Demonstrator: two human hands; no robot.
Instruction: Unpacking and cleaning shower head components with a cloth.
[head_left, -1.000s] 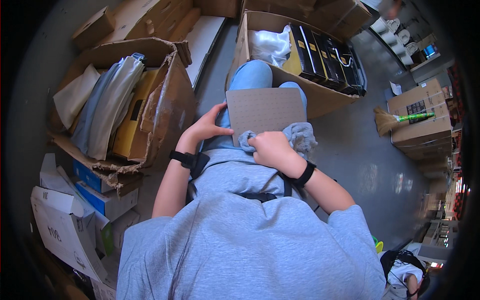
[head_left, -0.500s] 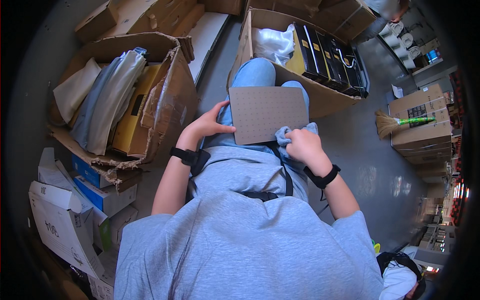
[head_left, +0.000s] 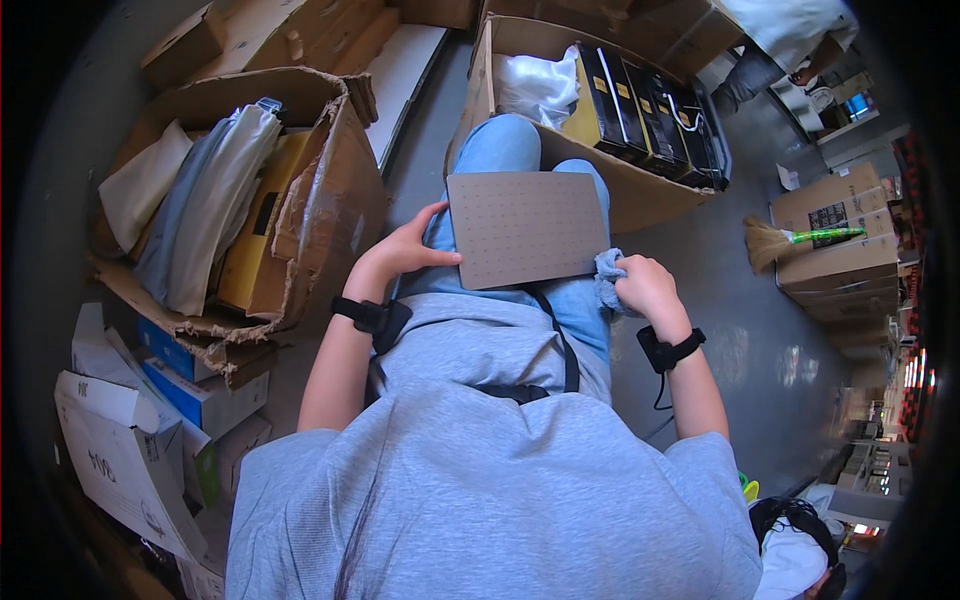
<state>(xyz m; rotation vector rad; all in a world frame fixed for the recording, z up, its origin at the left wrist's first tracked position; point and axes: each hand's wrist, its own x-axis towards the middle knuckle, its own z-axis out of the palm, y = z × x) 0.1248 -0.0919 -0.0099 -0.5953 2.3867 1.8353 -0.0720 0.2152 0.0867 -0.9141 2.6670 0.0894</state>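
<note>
A flat grey-brown board [head_left: 525, 225] with a grid of small marks rests across my thighs in light blue jeans. My left hand [head_left: 410, 240] grips the board's left edge, thumb near the lower left corner. A crumpled grey-blue cloth [head_left: 607, 275] is bunched in my right hand [head_left: 645, 285], just off the board's right edge at the lower corner. Both wrists wear black straps.
Torn cartons [head_left: 350, 190] with fabric pieces stand at left, flattened boxes [head_left: 120, 465] below. A carton [head_left: 630, 200] of black cases is ahead. A broom [head_left: 790, 240] leans by stacked boxes at right. People appear at upper right [head_left: 790, 30] and lower right [head_left: 790, 555].
My right hand has moved rightward with the cloth, from the lower middle of the board to beside its right edge. The person at upper right has come further into view.
</note>
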